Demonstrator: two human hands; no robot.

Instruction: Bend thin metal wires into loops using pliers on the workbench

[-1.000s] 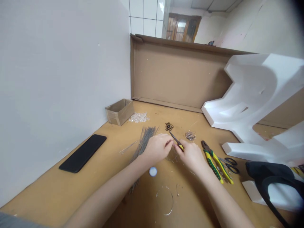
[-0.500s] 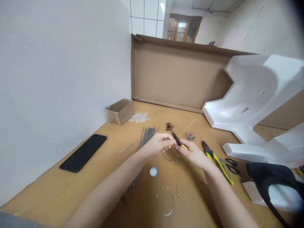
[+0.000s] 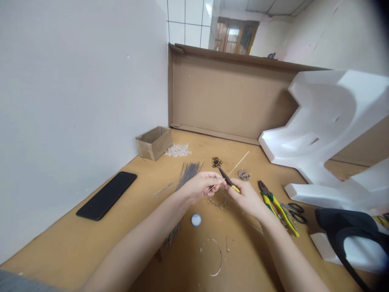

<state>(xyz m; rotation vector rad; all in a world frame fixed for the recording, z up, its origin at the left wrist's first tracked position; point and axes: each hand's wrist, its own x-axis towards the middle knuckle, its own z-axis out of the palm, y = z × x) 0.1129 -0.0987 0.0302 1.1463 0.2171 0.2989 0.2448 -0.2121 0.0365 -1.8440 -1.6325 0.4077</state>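
My left hand (image 3: 205,185) pinches a thin straight wire (image 3: 239,163) that slants up to the right past the pliers. In my right hand (image 3: 243,195) are long-nose pliers (image 3: 225,176) with dark jaws and yellow grips, their tip pointing up and left beside my left fingertips. Just beyond the tip lies a small heap of black rings (image 3: 216,162). A bundle of grey wires (image 3: 189,172) runs under my left forearm. Loops of thin wire (image 3: 220,200) lie below my hands.
A phone (image 3: 106,196) and a small cardboard box (image 3: 154,144) stand left, near clear rings (image 3: 178,150). A round blue-white disc (image 3: 196,220) lies nearer me. To the right are combination pliers (image 3: 278,209), scissors (image 3: 296,211), a ring pile (image 3: 244,174) and white foam (image 3: 322,121).
The slanting wire shows more clearly, and a length of it now shows below my left fingers. Both hands have hardly moved.
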